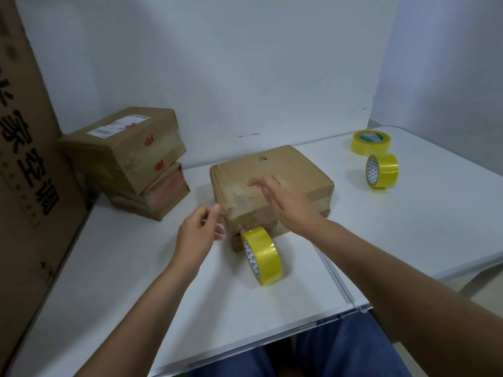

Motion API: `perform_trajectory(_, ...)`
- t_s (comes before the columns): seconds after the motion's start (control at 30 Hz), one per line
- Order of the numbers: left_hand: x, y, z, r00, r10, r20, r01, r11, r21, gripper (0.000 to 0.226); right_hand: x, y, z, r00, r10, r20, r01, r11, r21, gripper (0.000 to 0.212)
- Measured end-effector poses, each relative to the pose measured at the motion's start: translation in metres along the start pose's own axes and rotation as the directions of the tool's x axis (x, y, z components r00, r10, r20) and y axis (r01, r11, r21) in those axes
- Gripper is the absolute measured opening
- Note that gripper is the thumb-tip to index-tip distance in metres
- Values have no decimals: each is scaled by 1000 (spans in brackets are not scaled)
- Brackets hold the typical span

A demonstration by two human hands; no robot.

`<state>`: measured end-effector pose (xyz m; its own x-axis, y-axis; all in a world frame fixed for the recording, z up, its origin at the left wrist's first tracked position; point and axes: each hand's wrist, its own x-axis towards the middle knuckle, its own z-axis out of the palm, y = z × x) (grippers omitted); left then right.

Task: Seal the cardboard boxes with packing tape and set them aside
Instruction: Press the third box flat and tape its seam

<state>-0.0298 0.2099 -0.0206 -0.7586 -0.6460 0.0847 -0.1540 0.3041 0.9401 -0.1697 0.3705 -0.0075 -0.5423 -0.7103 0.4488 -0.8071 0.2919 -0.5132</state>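
Flat brown cardboard box [272,186] with scuffed, torn patches on top sits mid white tabletop [136,268], closed. Left hand [197,235] hovers at the box's near-left corner, fingers loosely curled, thumb and forefinger close together; blurred, so cannot tell if its grip pinches a tape end or nothing. Right hand [283,200] over the box top, fingers spread and fairly straight, grip open, holding nothing; cannot tell if the palm touches the cardboard.

Yellow packing tape roll with white core [262,255] stands on edge on the tabletop, just at the box's near face, touching or nearly so, between the two forearms. No hand on it.

Two more yellow tape rolls far right, well apart from the box: one lying flat with green-white label up [370,142], one standing on edge [382,170] just in front of it.

Back left: brown cardboard box with white shipping label and red marks [122,145] stacked on a second worn brown box with pinkish tape [155,197]. Large brown cardboard sheet with black printed characters [24,159] leans along the left edge. White wall panel [245,63] behind. Blue trousers [340,349] at bottom edge.
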Motion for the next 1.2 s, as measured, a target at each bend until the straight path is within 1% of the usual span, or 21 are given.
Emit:
perform_trajectory(0.03,-9,-2,1,988,-133,73,137,989,-51,33,6,-1,2,999,-6,50,7,1000,-29,31)
perform_trajectory(0.07,-17,-2,3,959,-234,159,249,965,-78,37,12,-2,5,996,-14,91,18,999,-47,31)
perform_trajectory(0.1,-22,-3,7,922,-301,245,330,940,-87,43,17,-2,7,993,-30,115,36,998,-53,32)
perform_trajectory(0.17,-25,-4,20,857,-342,385,418,899,-131,56,22,1,13,985,-56,164,71,994,-88,30)
perform_trajectory(0.23,-21,-7,32,837,-325,441,434,884,-172,60,26,7,22,975,-33,221,74,981,-180,24)
perform_trajectory(0.27,-20,-6,35,839,-316,443,433,881,-191,60,27,10,25,973,-17,231,63,979,-196,26)
perform_trajectory(0.33,-14,-7,38,844,-325,427,455,854,-251,69,29,14,27,974,-3,226,48,980,-192,37)
perform_trajectory(0.37,-10,-7,38,845,-326,424,466,839,-282,67,30,14,27,975,-5,222,51,978,-203,41)
perform_trajectory(0.43,-2,-4,34,848,-327,417,469,829,-304,46,35,14,30,980,0,200,53,965,-257,42)
perform_trajectory(0.47,2,-3,31,845,-336,415,476,827,-299,40,37,13,33,984,18,179,35,957,-289,41)
perform_trajectory(0.53,10,-2,28,837,-354,418,491,824,-284,38,41,11,38,991,45,129,0,945,-326,38)
perform_trajectory(0.67,13,1,31,823,-337,457,485,836,-258,47,46,10,42,993,77,92,-41,937,-347,37)
perform_trajectory(0.73,12,2,30,816,-327,476,482,840,-249,43,46,9,43,993,84,83,-50,935,-350,37)
perform_trajectory(0.8,15,3,27,798,-319,512,474,856,-205,33,46,9,43,993,86,78,-53,932,-359,38)
perform_trajectory(0.87,18,5,23,771,-329,546,477,865,-153,28,46,9,44,993,91,79,-55,927,-370,39)
perform_trajectory(1.03,27,12,22,725,-384,571,495,868,-46,17,46,11,45,993,91,78,-53,919,-390,44)
perform_trajectory(1.1,29,12,20,686,-427,589,532,847,-7,16,46,11,46,991,104,88,-61,913,-403,44)
perform_trajectory(1.2,32,15,15,602,-513,612,599,797,79,24,47,10,46,990,112,90,-69,918,-390,42)
